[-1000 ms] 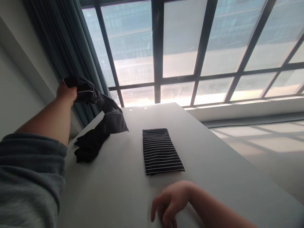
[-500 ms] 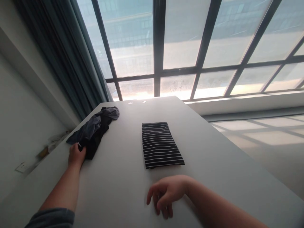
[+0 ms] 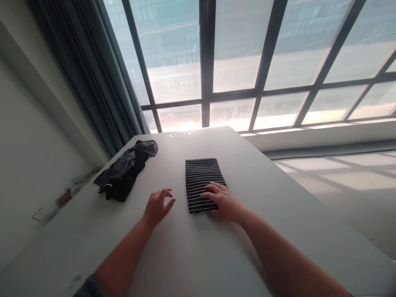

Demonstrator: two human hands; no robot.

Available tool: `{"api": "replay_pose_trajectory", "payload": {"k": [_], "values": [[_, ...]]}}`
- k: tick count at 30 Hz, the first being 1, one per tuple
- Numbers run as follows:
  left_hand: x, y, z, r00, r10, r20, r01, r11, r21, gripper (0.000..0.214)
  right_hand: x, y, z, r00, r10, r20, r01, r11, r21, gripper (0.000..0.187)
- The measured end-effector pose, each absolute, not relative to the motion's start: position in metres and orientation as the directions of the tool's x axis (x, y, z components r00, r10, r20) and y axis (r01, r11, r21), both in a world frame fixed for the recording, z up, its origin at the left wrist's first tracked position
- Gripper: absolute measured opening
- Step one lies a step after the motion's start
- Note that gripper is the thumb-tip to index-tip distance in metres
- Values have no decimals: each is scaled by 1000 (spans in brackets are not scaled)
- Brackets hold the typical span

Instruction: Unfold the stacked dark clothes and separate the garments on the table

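A folded black cloth with thin white stripes (image 3: 200, 175) lies flat in the middle of the white table (image 3: 278, 206). My right hand (image 3: 223, 201) rests on its near right corner, fingers spread on the fabric. My left hand (image 3: 157, 207) hovers just left of the striped cloth, fingers apart, holding nothing. A crumpled dark grey and black garment (image 3: 125, 174) lies in a heap at the table's left side, apart from both hands.
Large windows with dark frames (image 3: 204, 62) rise behind the table's far edge. A teal curtain (image 3: 93, 78) hangs at the left. A wall socket (image 3: 39, 213) sits low on the left wall. Two small round holes (image 3: 179, 134) mark the table's far end.
My left hand let go of the dark garment, which now lies on the table, and moved right toward the striped cloth. My right hand moved forward onto the striped cloth.
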State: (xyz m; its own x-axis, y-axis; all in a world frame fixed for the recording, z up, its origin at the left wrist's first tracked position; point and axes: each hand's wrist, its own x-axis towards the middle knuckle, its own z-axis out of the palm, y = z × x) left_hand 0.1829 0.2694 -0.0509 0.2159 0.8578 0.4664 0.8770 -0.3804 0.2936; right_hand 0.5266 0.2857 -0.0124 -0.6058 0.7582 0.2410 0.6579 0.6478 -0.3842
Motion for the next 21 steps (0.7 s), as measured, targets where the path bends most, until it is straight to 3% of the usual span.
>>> {"api": "replay_pose_trajectory", "payload": {"k": [1, 3, 6, 8, 11, 14, 18, 21], "values": [[207, 265, -55, 282, 859, 428, 843, -435, 317, 47, 532, 292, -15, -553, 802, 227, 713, 596, -370, 70], [247, 259, -59, 333, 856, 396, 813, -473, 339, 66, 542, 303, -20, -461, 855, 237, 755, 518, -403, 66], [281, 256, -57, 240, 886, 396, 798, -412, 439, 47, 549, 313, -23, -455, 833, 316, 643, 553, -531, 46], [290, 259, -54, 136, 905, 402, 723, -368, 584, 33, 549, 314, -22, -476, 807, 350, 555, 584, -592, 37], [295, 265, -47, -55, 922, 383, 492, -309, 814, 24, 543, 310, -18, -380, 854, 354, 494, 511, -703, 30], [302, 267, -34, -192, 944, 268, 164, -239, 957, 19, 534, 306, -5, -266, 897, 353, 391, 435, -811, 38], [312, 268, 10, -224, 966, 131, -318, -199, 927, 21, 526, 302, 43, -357, 857, 372, 220, 464, -858, 44], [318, 268, 58, -240, 959, 153, -450, -249, 857, 24, 525, 297, 97, -436, 813, 387, 221, 513, -829, 43]]}}
